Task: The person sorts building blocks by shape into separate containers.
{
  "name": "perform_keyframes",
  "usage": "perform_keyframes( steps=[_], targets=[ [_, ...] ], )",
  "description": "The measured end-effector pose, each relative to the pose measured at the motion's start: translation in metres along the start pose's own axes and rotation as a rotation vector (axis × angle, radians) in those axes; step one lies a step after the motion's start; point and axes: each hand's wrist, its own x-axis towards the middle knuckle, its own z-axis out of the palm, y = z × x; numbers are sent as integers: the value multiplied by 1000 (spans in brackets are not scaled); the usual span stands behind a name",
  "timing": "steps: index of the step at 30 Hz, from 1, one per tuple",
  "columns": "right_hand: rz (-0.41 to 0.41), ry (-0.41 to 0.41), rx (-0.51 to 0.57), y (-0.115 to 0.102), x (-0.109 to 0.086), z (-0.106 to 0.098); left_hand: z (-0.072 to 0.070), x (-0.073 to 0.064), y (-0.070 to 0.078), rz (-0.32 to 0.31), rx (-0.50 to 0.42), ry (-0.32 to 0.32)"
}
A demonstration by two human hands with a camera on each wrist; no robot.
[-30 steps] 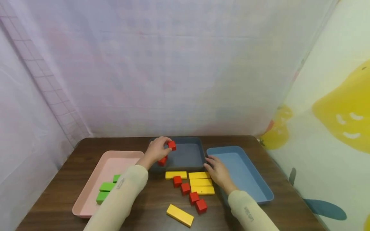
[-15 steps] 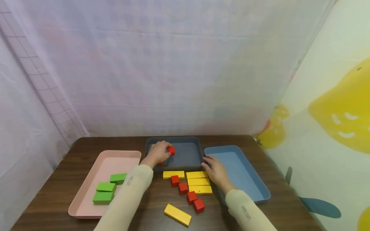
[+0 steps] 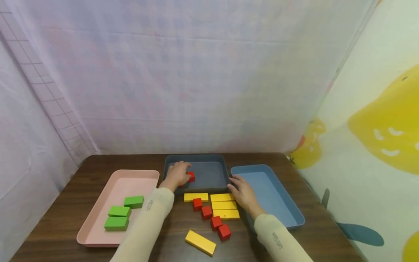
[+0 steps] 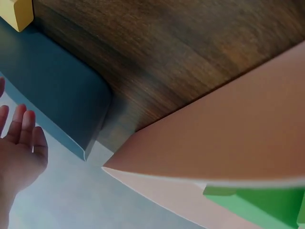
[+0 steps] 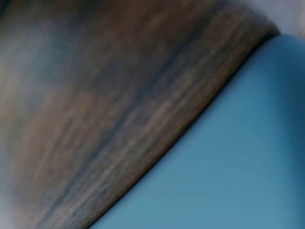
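My left hand (image 3: pixel 177 175) is over the dark grey tray (image 3: pixel 209 189) at the back, its fingers parted. Beside its fingertips a red cube (image 3: pixel 191 177) sits in that tray. More red shows under the hand, mostly hidden. In the left wrist view the fingers (image 4: pixel 27 125) look loosely extended. My right hand (image 3: pixel 245 194) lies between the blue tray (image 3: pixel 296 211) and three yellow blocks (image 3: pixel 224 205), fingers relaxed and holding nothing; its wrist view shows only table and blue tray wall (image 5: pixel 214 167).
Several red cubes (image 3: pixel 206 213) form a slanting line on the brown table (image 3: pixel 170 233). One yellow block (image 3: pixel 195 197) lies before the grey tray, another (image 3: pixel 200 242) nearer the front. On the left, a pink tray (image 3: pixel 98 203) holds three green blocks (image 3: pixel 116 223).
My left hand has lowered a red cube into the grey tray and let it go, its fingers spreading off it. My right hand has stayed put. The view has shifted slightly.
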Motion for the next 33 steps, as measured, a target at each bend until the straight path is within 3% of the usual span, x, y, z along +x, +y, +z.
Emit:
perform_keyframes(
  steps=[16,23,33],
  targets=[
    [0,7,-8,5,2,-4,-15,-11,4,5,-113,27],
    [-7,18,-12,6,4,-6,-20,-13,9,39,-129,52],
    [-3,-16,0,-5,9,-2,-27,-32,6,43,-196,36]
  ],
)
